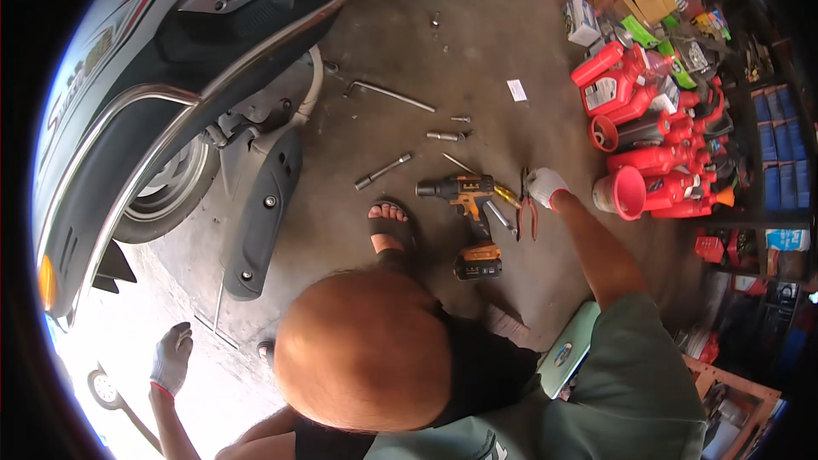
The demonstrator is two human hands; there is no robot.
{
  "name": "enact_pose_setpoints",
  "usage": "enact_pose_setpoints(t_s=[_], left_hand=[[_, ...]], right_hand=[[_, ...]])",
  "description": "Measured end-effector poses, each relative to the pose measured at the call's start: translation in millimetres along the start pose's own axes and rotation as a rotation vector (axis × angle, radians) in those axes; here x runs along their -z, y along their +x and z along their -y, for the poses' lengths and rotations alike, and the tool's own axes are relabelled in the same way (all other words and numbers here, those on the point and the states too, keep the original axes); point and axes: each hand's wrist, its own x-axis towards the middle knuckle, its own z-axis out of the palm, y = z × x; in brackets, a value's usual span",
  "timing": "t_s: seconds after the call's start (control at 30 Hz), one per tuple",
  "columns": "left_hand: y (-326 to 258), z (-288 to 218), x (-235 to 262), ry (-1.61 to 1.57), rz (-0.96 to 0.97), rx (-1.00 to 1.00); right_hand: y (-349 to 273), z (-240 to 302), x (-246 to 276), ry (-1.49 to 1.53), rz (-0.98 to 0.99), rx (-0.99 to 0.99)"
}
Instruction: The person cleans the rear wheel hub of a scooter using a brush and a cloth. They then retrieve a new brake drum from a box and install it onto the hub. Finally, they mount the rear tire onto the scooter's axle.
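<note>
My right hand (546, 188), in a white glove, is closed with its fingertips at the head of a pair of red-handled pliers (527, 215). Just left of it are a yellow-handled screwdriver (504, 195) and a silver wrench (501, 216). Beyond them, a black and orange cordless drill (467, 198) lies on its side with its battery toward me. Off at the lower left, my gloved left hand (173, 354) hangs in the air, fingers apart and loosely bent, holding nothing. A scooter (247, 60) with a dark exhaust cover (266, 213) stands at the left.
On the concrete floor lie an L-shaped wrench (392, 95), a socket tool (383, 171) and small sockets (448, 135). Red bottles (609, 89), a red funnel (629, 192) and boxes (583, 21) crowd the right. My sandaled foot (392, 226) is near the drill. A green case (573, 349) stands by my right arm.
</note>
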Motion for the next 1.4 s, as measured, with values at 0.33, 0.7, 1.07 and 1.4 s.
enact_pose_setpoints(t_s=[0.33, 0.7, 1.07, 1.4], left_hand=[[-4, 59, -40, -0.244, 0.13, 0.206], [-4, 56, -45, -0.33, 0.125, 0.209], [0, 50, -45, -0.265, 0.129, 0.247], [-9, 65, -36, -0.223, 0.15, 0.254]], right_hand=[[-71, -37, -72, 0.315, -0.044, -0.088], [-111, -80, -164, 0.481, -0.077, -0.199], [-121, -85, -183, 0.623, -0.243, -0.254], [-130, 11, -132, 0.658, -0.368, 0.061]])
